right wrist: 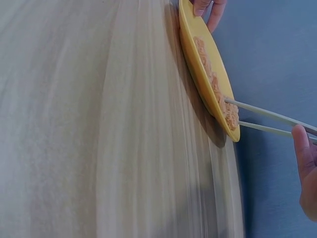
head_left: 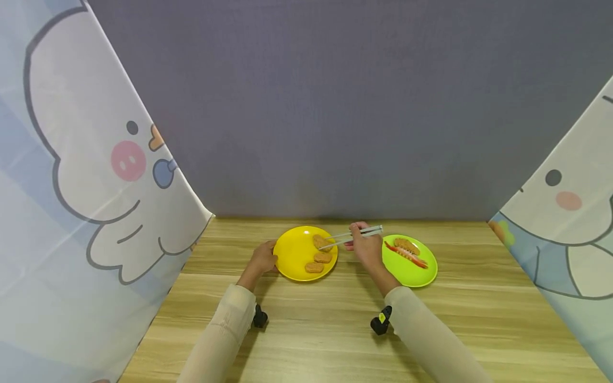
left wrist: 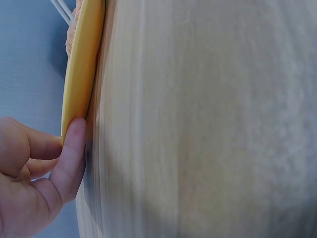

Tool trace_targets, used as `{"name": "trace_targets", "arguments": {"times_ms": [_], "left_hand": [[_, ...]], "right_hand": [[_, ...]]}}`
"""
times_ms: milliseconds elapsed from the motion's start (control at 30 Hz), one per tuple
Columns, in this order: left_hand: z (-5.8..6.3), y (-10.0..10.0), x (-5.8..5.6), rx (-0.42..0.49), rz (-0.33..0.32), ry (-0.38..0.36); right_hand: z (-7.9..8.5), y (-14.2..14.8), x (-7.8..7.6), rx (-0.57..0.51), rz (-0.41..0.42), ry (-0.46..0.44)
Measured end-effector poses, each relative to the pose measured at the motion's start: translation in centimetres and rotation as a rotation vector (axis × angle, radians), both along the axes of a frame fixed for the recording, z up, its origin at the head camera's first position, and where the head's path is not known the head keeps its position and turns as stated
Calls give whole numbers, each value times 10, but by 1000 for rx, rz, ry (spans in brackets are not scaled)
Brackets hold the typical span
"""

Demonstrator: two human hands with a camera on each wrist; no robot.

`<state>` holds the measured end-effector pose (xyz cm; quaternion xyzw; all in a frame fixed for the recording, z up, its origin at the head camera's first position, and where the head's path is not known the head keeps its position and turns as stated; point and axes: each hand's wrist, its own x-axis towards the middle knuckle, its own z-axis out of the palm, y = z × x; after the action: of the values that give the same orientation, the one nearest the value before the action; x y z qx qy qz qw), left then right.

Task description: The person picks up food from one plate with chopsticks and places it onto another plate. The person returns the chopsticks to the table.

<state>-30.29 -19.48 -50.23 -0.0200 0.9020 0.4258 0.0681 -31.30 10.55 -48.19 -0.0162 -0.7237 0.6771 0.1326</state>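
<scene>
A lane of bare wood on the table [head_left: 316, 340] runs between the sleeves [head_left: 220, 324] (narrowed by a black camera [head_left: 380, 322] at each wrist). The left hand [head_left: 264, 257] blocks the left rim of the yellow plate [head_left: 293, 255]; chopsticks [head_left: 341, 235] and the right hand [head_left: 363, 247] bar its right. The green plate [head_left: 406, 275] is reachable from its right.
</scene>
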Motion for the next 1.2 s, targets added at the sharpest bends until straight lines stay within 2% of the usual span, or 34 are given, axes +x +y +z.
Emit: {"name": "trace_targets", "arguments": {"times_ms": [867,1200], "left_hand": [[-3,1,0,11,14,-17],[-3,0,0,12,10,-7]], "right_hand": [[11,53,8,-11,-19,17],[12,82,14,-79,-59,-12]]}}
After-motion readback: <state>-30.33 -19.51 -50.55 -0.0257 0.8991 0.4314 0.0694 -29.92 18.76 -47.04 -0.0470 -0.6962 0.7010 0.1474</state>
